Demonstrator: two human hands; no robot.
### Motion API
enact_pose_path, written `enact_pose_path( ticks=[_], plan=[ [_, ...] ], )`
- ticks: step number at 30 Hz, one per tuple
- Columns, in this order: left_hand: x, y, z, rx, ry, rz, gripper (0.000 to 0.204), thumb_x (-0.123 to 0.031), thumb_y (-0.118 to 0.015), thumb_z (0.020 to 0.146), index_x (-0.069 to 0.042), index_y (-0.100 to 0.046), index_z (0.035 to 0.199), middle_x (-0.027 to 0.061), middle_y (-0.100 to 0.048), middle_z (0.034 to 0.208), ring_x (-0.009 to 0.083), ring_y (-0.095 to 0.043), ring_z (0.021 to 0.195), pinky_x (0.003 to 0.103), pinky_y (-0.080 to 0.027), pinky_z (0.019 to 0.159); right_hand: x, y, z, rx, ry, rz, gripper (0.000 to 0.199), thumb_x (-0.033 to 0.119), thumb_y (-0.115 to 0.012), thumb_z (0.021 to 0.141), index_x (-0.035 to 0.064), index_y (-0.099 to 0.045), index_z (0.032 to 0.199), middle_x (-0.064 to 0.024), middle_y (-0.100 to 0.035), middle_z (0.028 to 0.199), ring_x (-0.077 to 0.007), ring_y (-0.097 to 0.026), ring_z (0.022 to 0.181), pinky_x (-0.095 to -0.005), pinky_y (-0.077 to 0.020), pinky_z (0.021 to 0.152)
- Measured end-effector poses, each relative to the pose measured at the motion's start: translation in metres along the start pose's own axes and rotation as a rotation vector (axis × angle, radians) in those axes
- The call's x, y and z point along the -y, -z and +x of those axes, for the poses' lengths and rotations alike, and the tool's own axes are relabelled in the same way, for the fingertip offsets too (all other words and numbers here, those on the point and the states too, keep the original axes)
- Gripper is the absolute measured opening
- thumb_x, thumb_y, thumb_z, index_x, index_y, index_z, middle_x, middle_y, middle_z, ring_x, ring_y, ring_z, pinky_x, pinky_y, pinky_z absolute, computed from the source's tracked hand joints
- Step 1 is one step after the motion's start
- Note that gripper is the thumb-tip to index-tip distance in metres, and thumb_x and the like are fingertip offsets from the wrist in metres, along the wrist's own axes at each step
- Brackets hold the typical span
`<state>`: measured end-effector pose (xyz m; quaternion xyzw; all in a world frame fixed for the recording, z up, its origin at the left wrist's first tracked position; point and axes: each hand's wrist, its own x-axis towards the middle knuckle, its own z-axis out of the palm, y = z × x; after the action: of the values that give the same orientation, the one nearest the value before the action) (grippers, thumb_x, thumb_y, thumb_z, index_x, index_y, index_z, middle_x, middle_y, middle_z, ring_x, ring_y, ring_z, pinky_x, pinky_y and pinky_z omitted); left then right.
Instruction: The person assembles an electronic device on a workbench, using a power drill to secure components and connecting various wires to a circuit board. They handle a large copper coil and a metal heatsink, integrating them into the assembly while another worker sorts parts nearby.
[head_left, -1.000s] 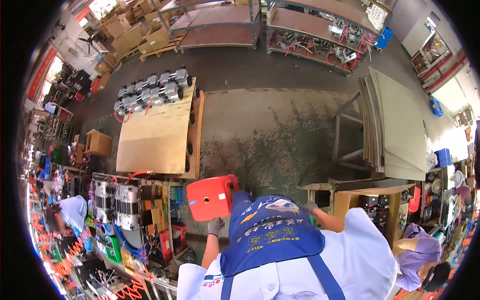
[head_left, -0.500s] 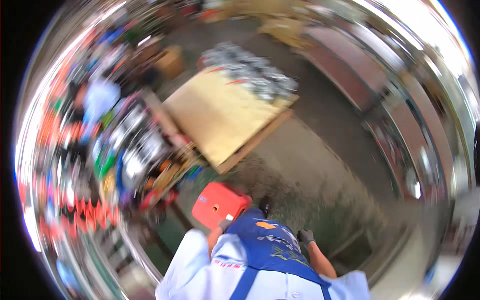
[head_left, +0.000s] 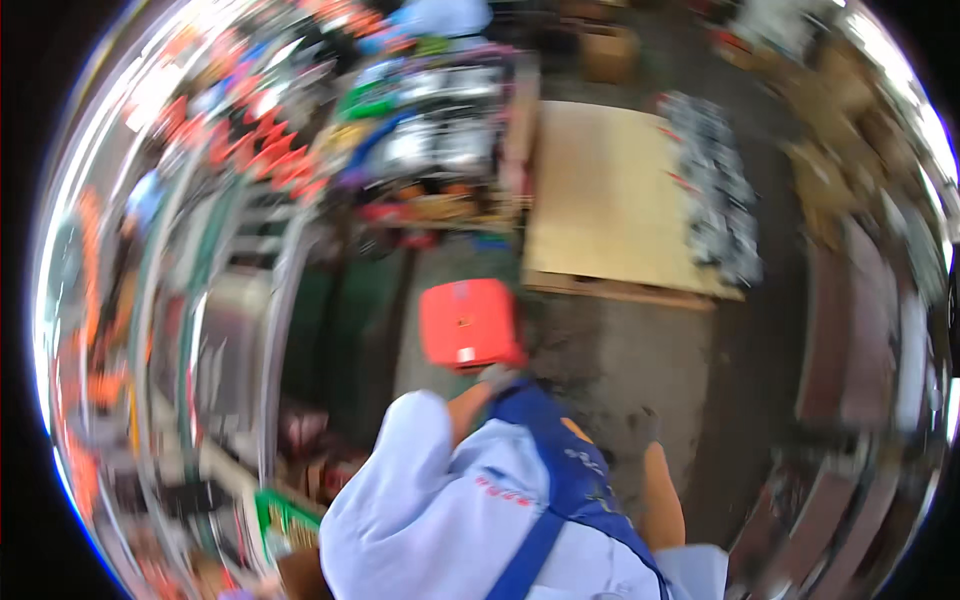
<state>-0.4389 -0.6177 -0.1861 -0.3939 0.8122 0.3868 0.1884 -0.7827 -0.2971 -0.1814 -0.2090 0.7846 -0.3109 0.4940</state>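
Note:
A red plastic stool (head_left: 470, 322) with a small hole in its seat stands in front of me, left of middle. My left hand (head_left: 498, 376), in a grey glove, is right at the stool's near edge. It overlaps the edge in view, but whether it grips or only passes in front I cannot make out. My right hand (head_left: 648, 425), also gloved, hangs low at my right side over the floor. No object shows at it, and blur hides its fingers.
Ahead lies a pallet topped with a pale wooden board (head_left: 605, 195); grey metallic parts (head_left: 715, 190) line its right side. A crate of shiny items (head_left: 440, 130) stands to its left. Metal rails (head_left: 285, 330) run along my left, brown panels (head_left: 845, 330) along the right.
My view has turned left, so the pallet and the stool appear rotated and the pallet sits further right. My left hand stays beside the stool; the right still hangs at my side.

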Motion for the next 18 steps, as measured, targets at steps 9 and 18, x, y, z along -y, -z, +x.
enact_pose_path(
  ticks=[9,18],
  plan=[
    [-0.167,-0.122,0.088,0.338,-0.373,0.492,0.024,-0.022,-0.053,0.093,-0.007,-0.069,0.100,0.0190,-0.070,0.099,0.0381,-0.068,0.090,0.049,-0.055,0.079,-0.163,0.082,-0.087,-0.372,-0.163,-0.145,0.043,0.041,-0.049,0.096,0.0094,-0.070,0.116,-0.0222,-0.070,0.114,-0.0415,-0.066,0.108,-0.0453,-0.0509,0.094],
    [-0.384,-0.202,0.157,0.537,-0.676,0.867,0.017,-0.020,-0.058,0.091,-0.006,-0.067,0.095,0.0167,-0.070,0.088,0.0383,-0.067,0.079,0.051,-0.054,0.071,-0.413,0.129,-0.344,-0.621,-0.830,-0.074,0.037,0.031,-0.051,0.093,0.0087,-0.073,0.112,-0.0202,-0.070,0.117,-0.0374,-0.068,0.107,-0.0484,-0.0541,0.087]
  ],
)
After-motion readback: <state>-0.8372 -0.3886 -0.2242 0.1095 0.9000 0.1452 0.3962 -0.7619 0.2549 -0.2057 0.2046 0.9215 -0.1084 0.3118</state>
